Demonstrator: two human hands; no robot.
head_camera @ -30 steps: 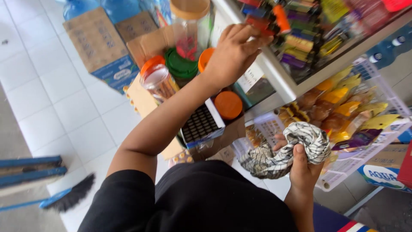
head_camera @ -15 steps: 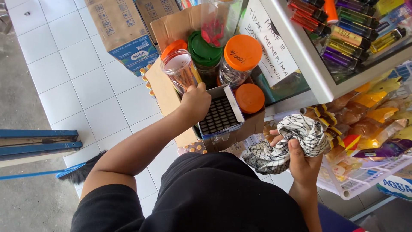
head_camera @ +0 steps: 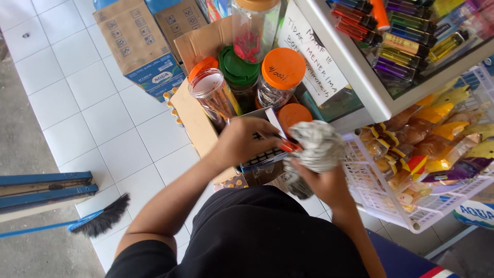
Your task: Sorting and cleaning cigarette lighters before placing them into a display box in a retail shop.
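A white wire basket (head_camera: 411, 206) of snack packets stands beside a cardboard box (head_camera: 198, 123) holding orange-lidded jars (head_camera: 282, 69). Just in front, the right hand (head_camera: 324, 183) has its grip clenched on a crumpled black-and-white patterned cloth (head_camera: 316, 146). The left hand (head_camera: 244, 141) pinches a small red object (head_camera: 289, 146) against the cloth.
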